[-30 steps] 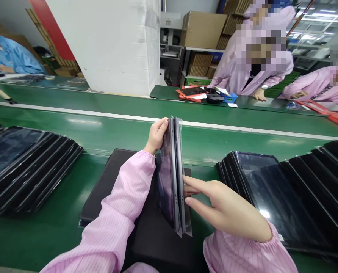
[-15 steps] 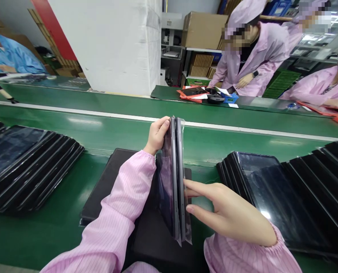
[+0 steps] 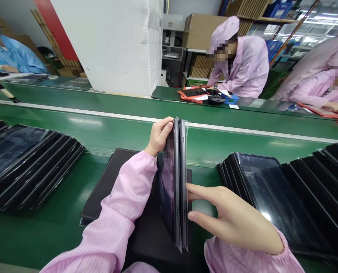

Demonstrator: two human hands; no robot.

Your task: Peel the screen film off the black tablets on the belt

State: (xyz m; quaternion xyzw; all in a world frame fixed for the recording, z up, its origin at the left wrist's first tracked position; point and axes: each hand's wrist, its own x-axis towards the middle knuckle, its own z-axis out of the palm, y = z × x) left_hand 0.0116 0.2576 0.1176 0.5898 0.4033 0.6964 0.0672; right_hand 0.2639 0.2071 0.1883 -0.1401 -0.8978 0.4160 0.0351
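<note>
Two tablets in clear film stand on edge side by side before me, the left tablet (image 3: pixel 169 178) with its dark screen facing left and the right tablet (image 3: pixel 183 167) close against it. My left hand (image 3: pixel 159 135) grips their far upper end, thumb on top; its other fingers are partly hidden. My right hand (image 3: pixel 228 216) is at the right tablet's outer face, fingers extended and apart, with the fingertips at the film. Below them lies a black flat case or pad (image 3: pixel 154 235). Another dark flat stack (image 3: pixel 103 185) rests to the left.
Overlapping rows of film-wrapped tablets lie at left (image 3: pixel 29 163) and right (image 3: pixel 260 178) on the green bench (image 3: pixel 95 129). Beyond a white strip, red folders and a blue box (image 3: pixel 230 99) sit near a bent-over person in pink (image 3: pixel 250 64). A white pillar (image 3: pixel 115 45) stands behind.
The two tablets and both hands have shifted slightly right, and the tablets stand a little more upright. Across the bench, the person in pink has bent lower.
</note>
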